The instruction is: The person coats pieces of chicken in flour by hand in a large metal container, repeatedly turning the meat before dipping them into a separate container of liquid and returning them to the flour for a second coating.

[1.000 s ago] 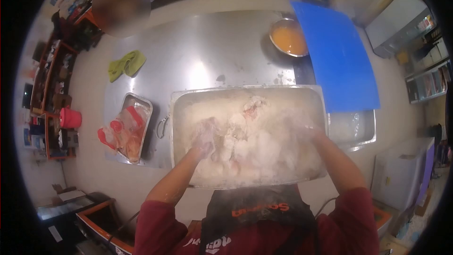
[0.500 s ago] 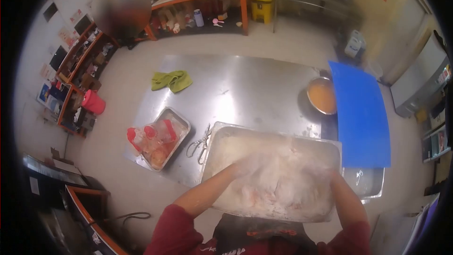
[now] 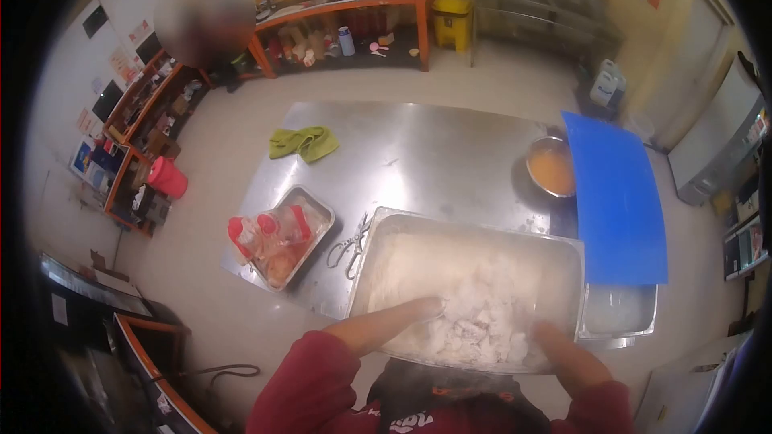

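A large metal tray (image 3: 474, 223) holds pale flour (image 3: 410, 261), with a heap of flour-coated pieces, apparently raw meat (image 3: 474, 329), toward its near side. My left hand (image 3: 426, 308), dusted white, reaches in at the left of the heap. On the heap's right side is my right hand (image 3: 545, 331), also floured and low in the tray. The fingers of both hands blend into the flour and blur, so I cannot tell how they are bent. A haze of flour hangs over the pieces.
Left of the tray lie scissors (image 3: 347, 247) and a smaller metal pan (image 3: 323, 213) with red-marked plastic bags (image 3: 269, 233). A green cloth (image 3: 304, 143) sits farther back. To the right are a bowl of orange liquid (image 3: 550, 169) and a blue board (image 3: 615, 201). A person (image 3: 205, 20) stands far left.
Both hands have moved lower and nearer to me in the tray. The cloud of flour has thinned, and the coated pieces show more clearly in a heap.
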